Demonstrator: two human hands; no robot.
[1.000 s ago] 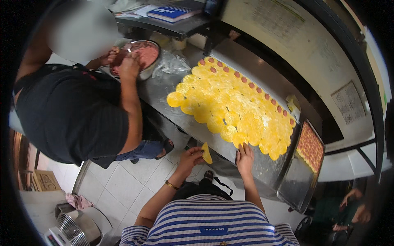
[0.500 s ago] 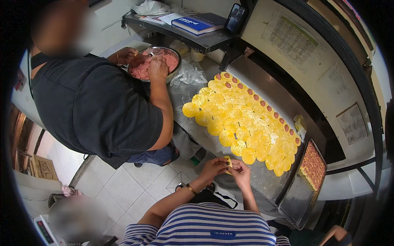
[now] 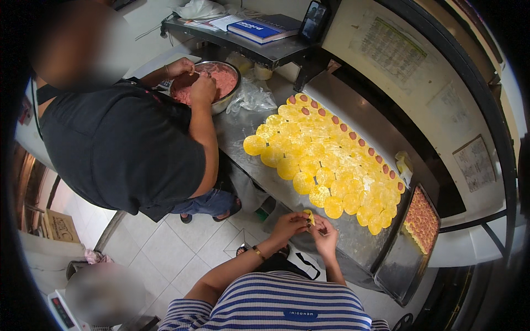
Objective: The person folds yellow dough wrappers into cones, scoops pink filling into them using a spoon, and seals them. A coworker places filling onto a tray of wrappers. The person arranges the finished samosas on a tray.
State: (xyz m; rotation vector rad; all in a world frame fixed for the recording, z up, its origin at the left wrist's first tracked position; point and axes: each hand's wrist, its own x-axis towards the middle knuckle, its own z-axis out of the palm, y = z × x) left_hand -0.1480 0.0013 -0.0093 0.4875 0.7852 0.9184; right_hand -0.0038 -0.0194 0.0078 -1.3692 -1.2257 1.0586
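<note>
My left hand [image 3: 289, 228] and my right hand [image 3: 324, 234] meet at the near edge of the metal table, both closed on a small yellow dough wrapper [image 3: 310, 216] that looks folded. My fingers hide most of it, so any filling inside cannot be made out. Beyond my hands, many round yellow dough wrappers [image 3: 303, 184] lie in overlapping rows. Small pink lumps of filling [image 3: 361, 142] sit on those along the far side. To the right, a metal tray [image 3: 393, 277] holds rows of small, yellow-edged filled pieces [image 3: 422, 222].
A co-worker in a black shirt [image 3: 121, 143] stands at the left, both hands over a steel bowl [image 3: 236, 88] of pink filling. Clear plastic bags [image 3: 251, 98] lie beside it. A shelf [image 3: 243, 47] behind carries a blue book [image 3: 259, 30] and a phone [image 3: 313, 21].
My hands stay together on the wrapper, with slight finger movement. The co-worker's left hand has lifted away from the filling, and their body has shifted a little left.
</note>
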